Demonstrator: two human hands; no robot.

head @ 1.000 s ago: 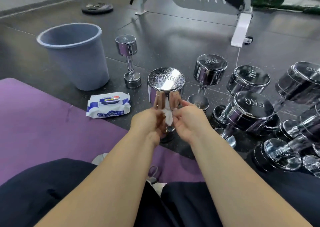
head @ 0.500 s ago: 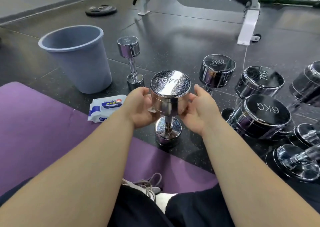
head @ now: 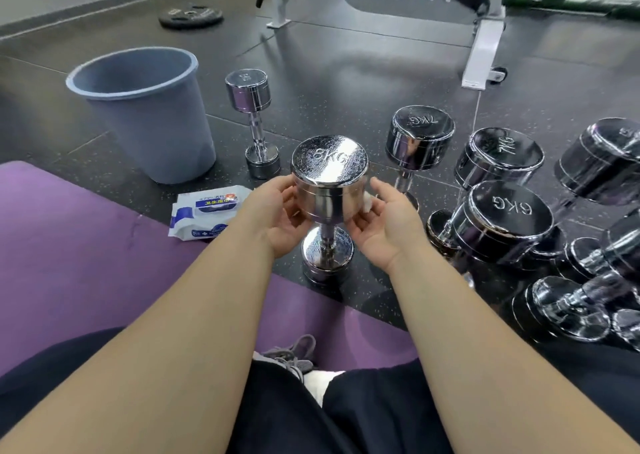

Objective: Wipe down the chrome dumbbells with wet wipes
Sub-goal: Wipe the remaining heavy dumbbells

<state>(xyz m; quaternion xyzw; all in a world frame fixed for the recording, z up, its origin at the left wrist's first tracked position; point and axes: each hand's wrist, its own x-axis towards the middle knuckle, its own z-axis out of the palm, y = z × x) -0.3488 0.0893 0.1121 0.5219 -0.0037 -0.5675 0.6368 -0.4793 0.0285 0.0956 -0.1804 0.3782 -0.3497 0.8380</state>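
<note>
Chrome metal 8KG dumbbell (head: 329, 176), mirror-glossy, top face streaky; matt grey-blue plastic bin (head: 149, 121); wipes pack (head: 204, 216) in shiny plastic film; matt purple mat (head: 86, 245), prob. foam; dark speckled floor (head: 346, 83) w/ slight sheen.

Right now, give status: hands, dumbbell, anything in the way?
Left hand cups 8KG dumbbell head. Right hand holds wet wipe against it. Dumbbell upright on floor. Nearest 7KG dumbbell just beyond right hand.

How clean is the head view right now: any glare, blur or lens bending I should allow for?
Head view: light glares off the top of the 8KG dumbbell, yet its stamp is legible. Head view: a broad sheen lies on the floor by the bench frame. Head view: wide-angle bending curves the edges, and the dumbbells at far right look soft.
</note>
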